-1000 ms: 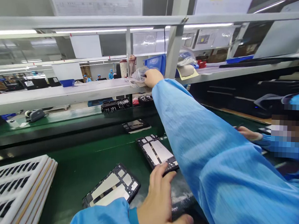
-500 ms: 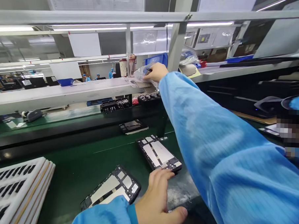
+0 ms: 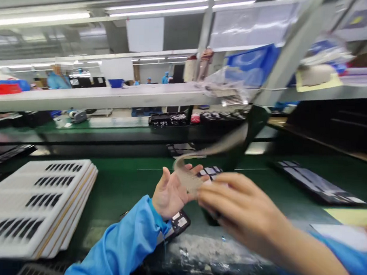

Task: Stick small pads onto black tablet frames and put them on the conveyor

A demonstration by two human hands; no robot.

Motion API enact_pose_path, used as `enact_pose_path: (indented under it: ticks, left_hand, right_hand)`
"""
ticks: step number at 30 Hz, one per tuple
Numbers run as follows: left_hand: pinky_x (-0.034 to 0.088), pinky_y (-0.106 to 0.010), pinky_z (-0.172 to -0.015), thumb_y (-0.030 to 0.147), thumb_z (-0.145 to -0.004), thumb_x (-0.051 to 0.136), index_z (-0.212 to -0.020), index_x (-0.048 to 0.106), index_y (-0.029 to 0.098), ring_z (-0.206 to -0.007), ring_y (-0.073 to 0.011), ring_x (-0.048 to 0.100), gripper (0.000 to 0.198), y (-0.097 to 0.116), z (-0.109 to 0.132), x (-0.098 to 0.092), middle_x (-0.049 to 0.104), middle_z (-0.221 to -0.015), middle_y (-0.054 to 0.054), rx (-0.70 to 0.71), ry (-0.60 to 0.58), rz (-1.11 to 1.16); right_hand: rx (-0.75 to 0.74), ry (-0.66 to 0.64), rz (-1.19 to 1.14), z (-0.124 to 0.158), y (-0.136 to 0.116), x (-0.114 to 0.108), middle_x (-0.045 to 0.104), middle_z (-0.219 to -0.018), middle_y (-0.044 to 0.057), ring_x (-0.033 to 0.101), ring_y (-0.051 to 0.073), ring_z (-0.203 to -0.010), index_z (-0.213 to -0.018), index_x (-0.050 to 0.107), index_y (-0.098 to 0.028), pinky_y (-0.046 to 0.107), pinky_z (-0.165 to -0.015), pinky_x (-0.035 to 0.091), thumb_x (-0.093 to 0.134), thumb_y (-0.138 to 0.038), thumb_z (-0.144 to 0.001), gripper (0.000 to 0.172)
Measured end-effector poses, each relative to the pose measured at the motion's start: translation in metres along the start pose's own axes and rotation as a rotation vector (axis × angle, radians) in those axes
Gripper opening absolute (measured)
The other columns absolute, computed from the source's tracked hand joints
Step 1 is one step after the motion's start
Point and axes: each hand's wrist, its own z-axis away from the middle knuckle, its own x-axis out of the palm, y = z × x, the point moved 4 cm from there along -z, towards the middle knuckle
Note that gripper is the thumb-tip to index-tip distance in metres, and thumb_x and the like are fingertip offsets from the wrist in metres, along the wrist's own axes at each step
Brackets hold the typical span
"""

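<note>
My right hand [image 3: 247, 205] pinches the end of a thin, flexible beige sheet [image 3: 188, 176], which curls up and back, smeared by motion. Palm up, with fingers spread, my left hand [image 3: 168, 199] is just behind the sheet; whether they touch I cannot tell. Below my left wrist lies a black tablet-like housing [image 3: 181, 221] with pale panels, partly covered by the sleeve. A second such housing [image 3: 211, 171] shows behind the sheet and my right hand, mostly hidden.
White slotted trays [image 3: 74, 189] are stacked at the left, with black pieces in the top slots. Another device [image 3: 318, 184] lies at the right. A white shelf [image 3: 112, 96] crosses behind, bearing a bag of patterned sheets [image 3: 230, 95] and a blue bin [image 3: 250, 65].
My right hand has come down from the shelf with the beige sheet. My left hand has left the housing and turned palm up. The view has swung right to left across the bench.
</note>
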Motion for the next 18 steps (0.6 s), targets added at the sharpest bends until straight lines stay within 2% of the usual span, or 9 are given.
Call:
enact_pose_path:
  ticks: [1, 3, 5, 8, 11, 14, 16, 18]
  left_hand:
    - [0.057, -0.062, -0.122, 0.095, -0.076, 0.072, -0.145, 0.067, 0.015, -0.153, -0.0478, 0.059, 0.106, 0.002, 0.005, -0.011, 0.063, -0.163, -0.021, 0.015, 0.039, 0.039]
    - [0.052, -0.064, -0.128, 0.069, -0.078, 0.086, -0.141, 0.07, 0.015, -0.152, -0.0473, 0.06, 0.084, 0.0, 0.02, -0.037, 0.064, -0.162, -0.019, 0.038, 0.144, 0.1]
    - [0.053, -0.066, -0.127, 0.052, -0.082, 0.088, -0.141, 0.07, 0.017, -0.147, -0.045, 0.064, 0.07, -0.007, 0.037, -0.069, 0.062, -0.164, -0.018, 0.046, 0.277, 0.148]
    - [0.06, -0.061, -0.119, 0.05, -0.098, 0.079, -0.147, 0.065, 0.019, -0.14, -0.0347, 0.067, 0.06, -0.017, 0.06, -0.122, 0.062, -0.16, -0.017, 0.073, 0.509, 0.192]
    - [0.063, -0.053, -0.115, 0.05, -0.106, 0.072, -0.148, 0.064, 0.018, -0.134, -0.0279, 0.068, 0.053, -0.021, 0.077, -0.178, 0.065, -0.151, -0.014, 0.134, 0.757, 0.166]
    - [0.065, -0.05, -0.111, 0.049, -0.106, 0.073, -0.144, 0.066, 0.017, -0.129, -0.0263, 0.07, 0.05, -0.022, 0.088, -0.226, 0.068, -0.145, -0.013, 0.128, 0.937, 0.052]
    - [0.065, -0.05, -0.111, 0.049, -0.105, 0.073, -0.143, 0.066, 0.017, -0.128, -0.0261, 0.07, 0.05, -0.019, 0.092, -0.248, 0.069, -0.144, -0.013, 0.128, 0.999, -0.07]
    - [0.064, -0.051, -0.113, 0.049, -0.105, 0.073, -0.144, 0.066, 0.017, -0.13, -0.0268, 0.069, 0.051, -0.011, 0.096, -0.26, 0.068, -0.146, -0.013, 0.16, 1.043, -0.237]
  right_hand:
    - [-0.041, -0.013, -0.019, 0.021, -0.013, 0.013, 0.09, -0.119, 0.004, 0.076, 0.032, -0.102, -0.145, 0.072, -0.045, 0.052, -0.088, 0.063, 0.06, -0.021, -0.1, 0.053]
    - [-0.059, -0.072, -0.032, 0.05, -0.022, 0.037, 0.089, -0.125, 0.002, 0.077, 0.032, -0.106, -0.159, 0.064, -0.047, 0.053, -0.087, 0.064, 0.057, -0.019, -0.099, 0.067]
    - [-0.075, -0.077, -0.052, 0.061, -0.018, 0.056, 0.089, -0.123, 0.002, 0.076, 0.031, -0.105, -0.159, 0.065, -0.044, 0.051, -0.082, 0.064, 0.056, -0.014, -0.097, 0.069]
    - [-0.067, -0.059, -0.129, 0.057, -0.001, 0.085, 0.089, -0.119, 0.005, 0.073, 0.03, -0.105, -0.144, 0.076, -0.038, 0.048, -0.081, 0.064, 0.056, -0.006, -0.097, 0.061]
    - [0.124, -0.14, -0.281, 0.053, 0.027, 0.133, 0.086, -0.126, 0.008, 0.068, 0.032, -0.112, -0.127, 0.085, -0.038, 0.052, -0.093, 0.064, 0.057, -0.008, -0.099, 0.049]
    - [0.44, -0.283, -0.449, 0.06, 0.058, 0.203, 0.082, -0.131, 0.01, 0.065, 0.034, -0.117, -0.11, 0.091, -0.036, 0.06, -0.105, 0.06, 0.061, -0.013, -0.097, 0.04]
    - [0.56, -0.349, -0.503, 0.067, 0.073, 0.246, 0.083, -0.125, 0.011, 0.066, 0.034, -0.115, -0.101, 0.092, -0.033, 0.059, -0.108, 0.06, 0.067, -0.015, -0.094, 0.031]
    - [0.654, -0.384, -0.54, 0.075, 0.083, 0.274, 0.082, -0.123, 0.01, 0.069, 0.032, -0.114, -0.105, 0.09, -0.031, 0.055, -0.109, 0.061, 0.071, -0.019, -0.092, 0.026]
